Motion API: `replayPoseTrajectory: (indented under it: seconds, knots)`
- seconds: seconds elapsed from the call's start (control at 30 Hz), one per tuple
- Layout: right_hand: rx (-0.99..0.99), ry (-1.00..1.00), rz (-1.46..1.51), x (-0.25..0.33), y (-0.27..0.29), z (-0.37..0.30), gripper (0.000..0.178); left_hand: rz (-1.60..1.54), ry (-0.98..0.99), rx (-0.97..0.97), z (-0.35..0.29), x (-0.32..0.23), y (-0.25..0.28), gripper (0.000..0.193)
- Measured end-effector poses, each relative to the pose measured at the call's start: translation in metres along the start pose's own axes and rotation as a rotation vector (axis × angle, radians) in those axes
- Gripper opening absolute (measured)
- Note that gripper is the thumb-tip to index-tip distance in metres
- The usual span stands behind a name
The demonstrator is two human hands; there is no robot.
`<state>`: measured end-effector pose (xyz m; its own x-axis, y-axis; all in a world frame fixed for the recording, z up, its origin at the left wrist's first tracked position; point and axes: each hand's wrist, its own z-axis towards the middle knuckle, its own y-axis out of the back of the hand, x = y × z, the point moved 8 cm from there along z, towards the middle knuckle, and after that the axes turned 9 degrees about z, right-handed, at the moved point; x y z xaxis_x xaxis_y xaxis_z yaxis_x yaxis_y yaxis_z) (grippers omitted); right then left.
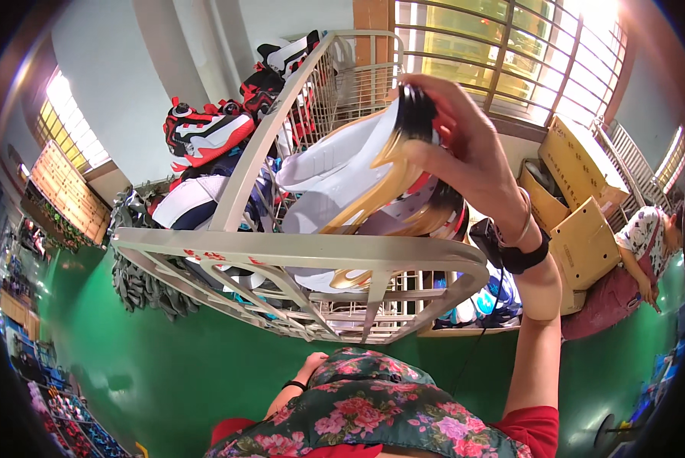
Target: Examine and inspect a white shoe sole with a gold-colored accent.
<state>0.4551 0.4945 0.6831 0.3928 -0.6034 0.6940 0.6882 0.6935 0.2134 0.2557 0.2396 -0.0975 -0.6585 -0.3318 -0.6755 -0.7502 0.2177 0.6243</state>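
My right hand [472, 141] reaches over a beige metal cage cart [304, 243] and is closed on one end of a white sneaker [358, 149] with gold and black trim. Thumb and fingers pinch its black end, and the other end points left into the cart. More white and gold sneakers [419, 217] lie just under it, partly hidden by the cart's top rail. Low in front of my flowered apron, my left hand [314, 362] is near the cloth at my waist. Its fingers are mostly hidden.
Red, black and white sneakers [209, 133] are piled left of the cart's rail. Grey glove-like pieces [148, 256] hang beside them. On the right are cardboard boxes [583, 237], a box of blue and white shoes [480, 305] and a person [644, 252] sitting low.
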Motion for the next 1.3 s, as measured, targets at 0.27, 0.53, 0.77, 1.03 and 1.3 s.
replayPoseTrajectory:
  seconds: [0.27, 0.53, 0.77, 1.03, 1.3]
  knots:
    - [0.124, -0.014, 0.099, -0.011, -0.003, -0.007, 0.079, -0.105, 0.123, -0.039, -0.035, 0.013, -0.007, 0.037]
    - [0.205, 0.001, 0.104, -0.005, -0.016, -0.015, 0.113, -0.118, 0.222, -0.049, -0.068, 0.012, -0.005, 0.039]
    - [0.178, -0.092, 0.130, -0.011, -0.005, -0.020, 0.104, -0.150, 0.336, -0.016, -0.078, 0.004, 0.001, 0.046]
    - [0.183, 0.017, 0.033, -0.011, -0.009, -0.020, 0.096, -0.170, 0.381, -0.015, -0.080, 0.010, -0.007, 0.044]
    - [0.269, 0.075, -0.211, 0.013, -0.031, 0.005, 0.090, -0.131, 0.224, -0.085, -0.057, 0.021, -0.016, 0.040]
